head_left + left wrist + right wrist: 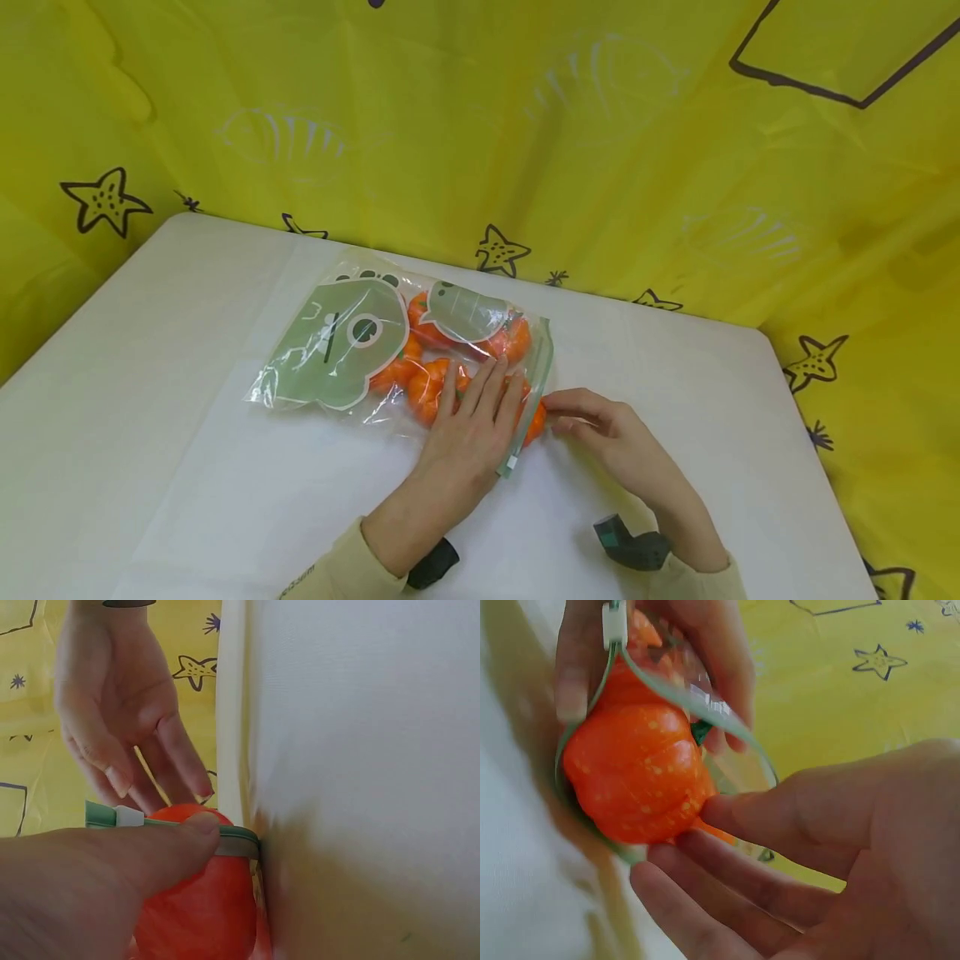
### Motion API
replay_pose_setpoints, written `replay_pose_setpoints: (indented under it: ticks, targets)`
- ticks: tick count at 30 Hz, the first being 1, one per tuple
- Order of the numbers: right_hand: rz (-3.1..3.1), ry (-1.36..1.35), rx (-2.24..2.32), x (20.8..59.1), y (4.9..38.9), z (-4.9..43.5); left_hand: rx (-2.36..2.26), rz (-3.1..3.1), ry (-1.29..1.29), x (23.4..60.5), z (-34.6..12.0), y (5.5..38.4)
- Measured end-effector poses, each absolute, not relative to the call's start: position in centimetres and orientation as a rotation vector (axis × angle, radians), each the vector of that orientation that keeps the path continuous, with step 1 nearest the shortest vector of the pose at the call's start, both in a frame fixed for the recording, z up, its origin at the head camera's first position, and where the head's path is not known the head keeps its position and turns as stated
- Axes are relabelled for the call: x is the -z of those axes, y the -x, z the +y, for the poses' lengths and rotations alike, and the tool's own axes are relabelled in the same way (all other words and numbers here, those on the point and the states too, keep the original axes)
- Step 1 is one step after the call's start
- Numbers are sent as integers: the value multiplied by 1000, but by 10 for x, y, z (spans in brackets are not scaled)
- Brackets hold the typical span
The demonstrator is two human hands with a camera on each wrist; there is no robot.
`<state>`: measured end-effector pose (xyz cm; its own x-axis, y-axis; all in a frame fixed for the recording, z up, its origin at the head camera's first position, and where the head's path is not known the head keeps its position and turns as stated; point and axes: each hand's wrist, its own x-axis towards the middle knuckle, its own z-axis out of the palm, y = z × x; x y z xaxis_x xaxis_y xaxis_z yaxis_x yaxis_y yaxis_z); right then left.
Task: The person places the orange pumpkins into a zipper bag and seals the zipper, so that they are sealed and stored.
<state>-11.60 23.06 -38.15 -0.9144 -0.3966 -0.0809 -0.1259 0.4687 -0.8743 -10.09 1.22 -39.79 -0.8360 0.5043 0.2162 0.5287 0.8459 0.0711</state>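
A clear zip bag (352, 342) with green prints lies on the white table (150, 467), and several orange toy pumpkins (427, 387) are inside it. My left hand (480, 400) lies flat on the bag near its mouth, fingers straight. Its thumb (150, 855) presses along the green zip strip (236, 840), beside the white slider (129, 817). One pumpkin (634, 776) sits in the bag's mouth, half out. My right hand (570, 412) reaches in from the right, and its fingertips (712, 811) touch that pumpkin (534, 423).
A yellow cloth (600, 167) printed with black stars hangs behind the table and along both sides. The table's far edge runs just behind the bag. Dark wrist-worn devices (630, 546) sit at both cuffs.
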Motion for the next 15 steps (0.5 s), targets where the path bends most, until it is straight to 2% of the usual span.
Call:
replay_pose_setpoints:
  ticks: [6,15]
  targets:
    - [2439,552,1465,383,115,222,184,-2814,806,398,13,100]
    - [2468,505,1379,385,118,229,217,-2826,823,398,11,102]
